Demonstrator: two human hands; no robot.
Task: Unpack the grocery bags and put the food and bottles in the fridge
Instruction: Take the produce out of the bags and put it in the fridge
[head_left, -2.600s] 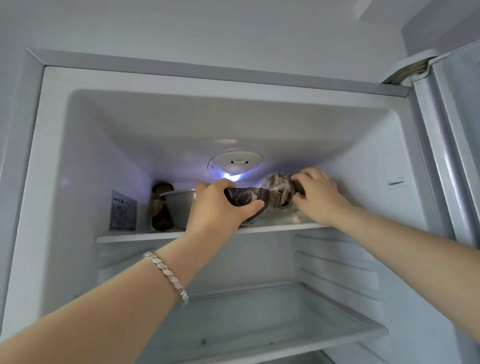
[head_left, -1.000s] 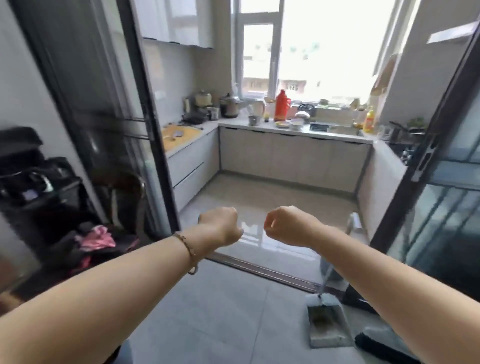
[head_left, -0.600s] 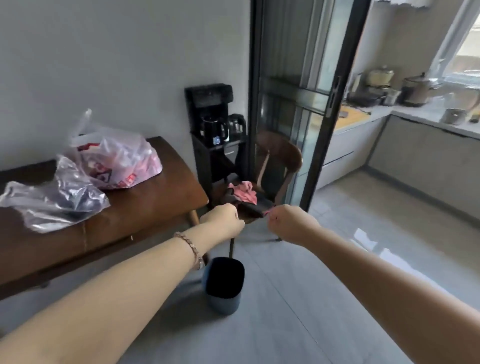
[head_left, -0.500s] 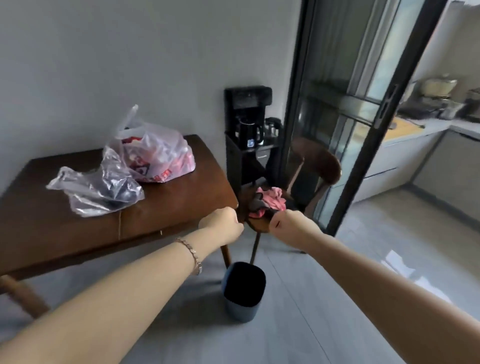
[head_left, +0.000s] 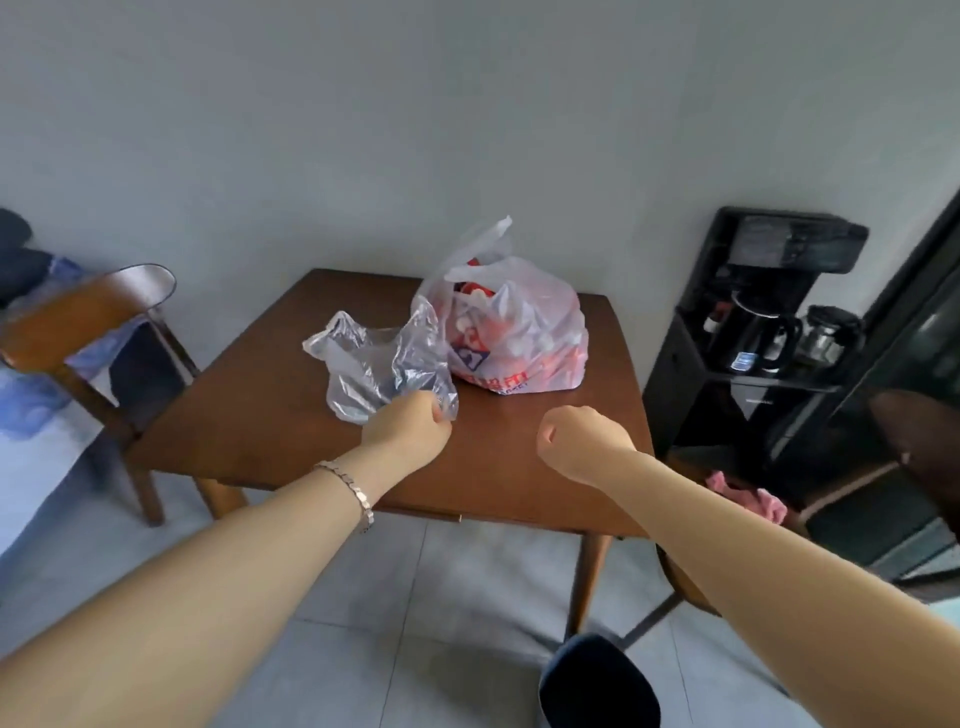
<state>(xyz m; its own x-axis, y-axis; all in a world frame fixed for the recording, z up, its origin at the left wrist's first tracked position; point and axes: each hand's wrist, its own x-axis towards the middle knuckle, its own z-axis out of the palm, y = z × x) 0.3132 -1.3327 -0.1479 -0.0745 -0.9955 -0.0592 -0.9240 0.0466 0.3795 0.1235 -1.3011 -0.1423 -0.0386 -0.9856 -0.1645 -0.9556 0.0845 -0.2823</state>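
Two grocery bags lie on a brown wooden table (head_left: 249, 421). A crumpled clear plastic bag (head_left: 374, 364) with something dark inside is on the left. A fuller white bag with red print (head_left: 519, 338) stands behind it to the right, its handles up. My left hand (head_left: 408, 431) is a closed fist at the clear bag's near right corner; I cannot tell whether it grips the plastic. My right hand (head_left: 576, 439) is a closed fist over the table's near right part, apart from both bags, with nothing in it. The fridge is out of view.
A wooden chair (head_left: 78, 317) stands left of the table. A black stand with a coffee machine and kettles (head_left: 753, 322) is at the right wall. A second chair with a pink cloth (head_left: 743, 493) and a dark bin (head_left: 597, 680) sit near my right arm.
I have turned from the fridge shelf, past the kitchen doorway, to face the table. Both fists have come over the tabletop, the left one reaching the clear bag.
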